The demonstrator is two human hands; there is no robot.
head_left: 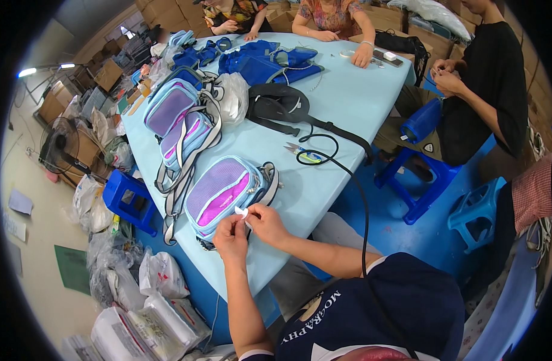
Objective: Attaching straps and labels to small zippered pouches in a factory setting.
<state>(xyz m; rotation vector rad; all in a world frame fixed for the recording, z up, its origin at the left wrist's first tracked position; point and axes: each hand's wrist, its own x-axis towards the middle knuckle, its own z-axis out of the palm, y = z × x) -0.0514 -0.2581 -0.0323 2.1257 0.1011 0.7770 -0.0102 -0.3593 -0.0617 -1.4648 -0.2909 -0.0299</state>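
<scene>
My left hand point(230, 238) and my right hand point(267, 225) meet at the near edge of the table. Their fingertips pinch a small white piece point(241, 212) between them; whether it is paper or a label I cannot tell. Just beyond the fingers lies a light blue bag point(195, 198) with a mesh panel and a purple front pocket. Grey straps point(269, 184) stick out at its right side. Part of the bag's lower edge is hidden by my hands.
More blue and purple bags point(170, 111) with long straps lie behind. Scissors point(306, 154), a black cable point(361, 198) and a black waist bag point(279, 107) are to the right. Other people work around the table point(348, 108). Blue stools point(417, 183) stand at right; plastic-wrapped packs point(122, 334) fill the lower left.
</scene>
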